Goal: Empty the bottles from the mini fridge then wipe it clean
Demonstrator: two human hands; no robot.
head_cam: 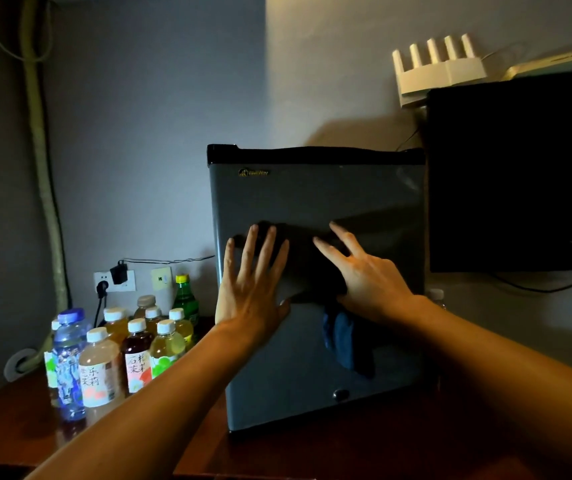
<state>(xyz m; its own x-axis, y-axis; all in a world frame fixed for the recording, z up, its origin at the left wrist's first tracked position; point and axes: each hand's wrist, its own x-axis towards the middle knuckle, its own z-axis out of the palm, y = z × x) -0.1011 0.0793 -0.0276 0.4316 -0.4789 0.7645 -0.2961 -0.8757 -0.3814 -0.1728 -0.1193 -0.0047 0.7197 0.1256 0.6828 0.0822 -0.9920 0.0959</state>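
1. The mini fridge (315,289) is standing on a dark wooden table (17,441), its grey door shut and facing the camera, a black band running along its top edge.
2. The left hand (249,289) is lying flat against the left part of the door, fingers spread wide and pointing up; it is gripping nothing.
3. The right hand (364,275) is pressing on the middle of the door, fingers splayed and angled up to the left, its palm bearing on a dark blue cloth (345,337).
4. The cloth is hanging down from under that hand against the lower door; how much of it the hand is covering cannot be told.
5. The bottles (114,351) are standing in a tight cluster on the table to the left of the fridge, upright and capped, a green one at the far end near the wall sockets (114,280).
6. A white router (440,71) is sitting far right on the wall above a black box (520,174) beside the fridge.
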